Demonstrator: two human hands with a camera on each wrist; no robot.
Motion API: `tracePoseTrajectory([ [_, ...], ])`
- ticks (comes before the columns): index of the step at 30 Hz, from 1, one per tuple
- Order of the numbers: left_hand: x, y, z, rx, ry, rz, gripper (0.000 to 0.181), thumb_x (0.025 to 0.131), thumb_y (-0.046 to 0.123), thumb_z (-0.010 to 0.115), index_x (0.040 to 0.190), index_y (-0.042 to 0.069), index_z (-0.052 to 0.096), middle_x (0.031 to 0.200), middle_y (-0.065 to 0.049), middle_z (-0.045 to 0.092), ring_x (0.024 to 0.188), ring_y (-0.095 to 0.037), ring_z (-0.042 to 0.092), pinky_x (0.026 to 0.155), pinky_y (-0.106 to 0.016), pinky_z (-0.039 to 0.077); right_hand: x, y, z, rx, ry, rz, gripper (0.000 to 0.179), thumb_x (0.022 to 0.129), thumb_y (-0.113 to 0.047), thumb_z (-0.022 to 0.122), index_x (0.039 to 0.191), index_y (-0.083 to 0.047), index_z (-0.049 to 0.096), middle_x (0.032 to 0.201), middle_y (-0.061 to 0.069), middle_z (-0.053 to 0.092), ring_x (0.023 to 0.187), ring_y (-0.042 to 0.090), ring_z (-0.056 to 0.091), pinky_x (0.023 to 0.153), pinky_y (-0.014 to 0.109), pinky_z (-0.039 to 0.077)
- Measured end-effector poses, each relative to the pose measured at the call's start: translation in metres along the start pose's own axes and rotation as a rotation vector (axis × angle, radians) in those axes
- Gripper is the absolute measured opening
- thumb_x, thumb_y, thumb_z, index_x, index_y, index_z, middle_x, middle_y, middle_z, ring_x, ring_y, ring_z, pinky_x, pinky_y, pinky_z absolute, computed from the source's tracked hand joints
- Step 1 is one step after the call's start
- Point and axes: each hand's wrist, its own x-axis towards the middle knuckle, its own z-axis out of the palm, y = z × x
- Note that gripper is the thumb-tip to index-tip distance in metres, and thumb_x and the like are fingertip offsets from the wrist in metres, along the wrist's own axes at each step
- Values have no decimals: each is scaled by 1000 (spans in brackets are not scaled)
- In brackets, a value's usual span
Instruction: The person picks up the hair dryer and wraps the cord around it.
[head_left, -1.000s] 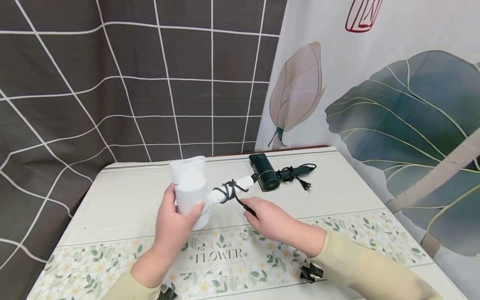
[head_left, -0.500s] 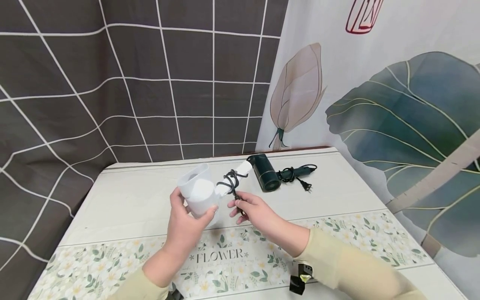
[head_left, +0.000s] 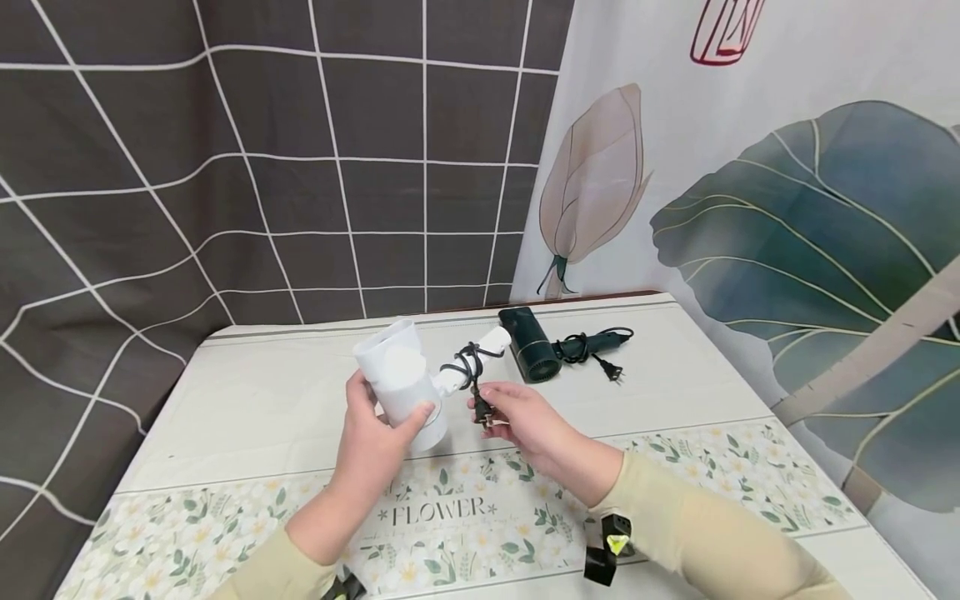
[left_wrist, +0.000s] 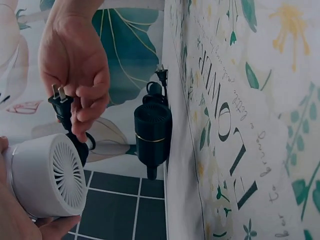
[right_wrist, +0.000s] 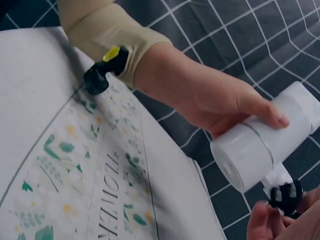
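My left hand (head_left: 378, 442) grips a white hair dryer (head_left: 405, 387) round its barrel, thumb along the near side. The dryer is held up over the table, its nozzle pointing up and away, and the round vented end (left_wrist: 69, 175) shows in the left wrist view. A black cord (head_left: 467, 365) is wound about the white handle (head_left: 491, 340), which points to the right. With thumb and fingers my right hand (head_left: 532, 425) holds the black plug (head_left: 482, 408) at the cord's end, just below the handle. Its two bare prongs (left_wrist: 58, 91) face out from the fingers.
Behind my right hand a dark green hair dryer (head_left: 534, 346) lies on the table, its own cord and plug (head_left: 611, 369) bundled at the handle. A flowered cloth (head_left: 255, 517) covers the table. Grey checked and leaf-printed curtains (head_left: 375, 200) hang behind.
The white hair dryer has shifted right and tilted in my left hand. In my right hand the plug has turned, prongs now downward toward me, and the right wrist has rotated.
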Motion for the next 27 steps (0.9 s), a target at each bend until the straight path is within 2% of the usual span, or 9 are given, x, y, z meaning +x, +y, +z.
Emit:
tracePoseTrajectory([
  [4,3,-2,1,-11,-10,0,98,81,36,82,150,9,19,149,-14,38,140,-31,36,106,-50,42,3,1,-5,-1,3,28,29,100,-14,58,117,10,60,89,3,65,66,9,58,62,21,54],
  [8,5,-3,2,-17,-26,-5,96,82,35,81,150,7,20,148,-16,39,141,-34,35,108,-52,39,6,5,-9,37,-1,19,16,96,-10,63,102,3,57,95,7,71,62,8,60,60,21,55],
  [11,7,-3,3,-15,-37,-22,95,83,35,80,150,5,21,149,-18,39,142,-36,35,111,-54,35,7,8,-10,4,6,-18,13,95,-10,65,98,-2,54,93,8,71,63,10,62,59,23,56],
  [14,10,-5,3,-18,-54,-48,95,85,36,78,151,3,19,148,-19,39,140,-35,37,113,-52,33,7,11,-10,-118,-1,-94,12,97,-12,62,100,-2,57,87,5,71,68,14,66,59,26,57],
  [18,15,-9,3,-43,-76,-77,94,88,37,75,152,2,17,145,-18,42,134,-33,45,111,-49,37,4,13,-12,-289,-32,-209,16,101,-15,57,106,0,62,84,7,71,79,28,70,59,33,58],
  [21,19,-12,3,-45,-87,-88,92,89,37,74,153,1,18,144,-19,43,132,-35,47,108,-49,40,1,14,-13,-390,-76,-243,15,101,-10,55,112,-1,61,86,8,71,89,36,68,61,37,59],
  [24,23,-15,4,-21,-105,-109,89,91,37,71,153,0,18,144,-22,43,133,-37,46,107,-50,42,-1,15,-13,-500,-110,-249,17,97,-7,58,114,-6,60,92,5,72,93,36,66,64,42,59],
  [27,27,-19,6,-3,-130,-151,87,93,39,68,153,0,20,145,-24,43,132,-39,47,106,-51,42,-1,16,-11,-656,-98,-292,17,95,-11,65,112,-11,63,96,-2,71,91,23,68,65,38,59],
])
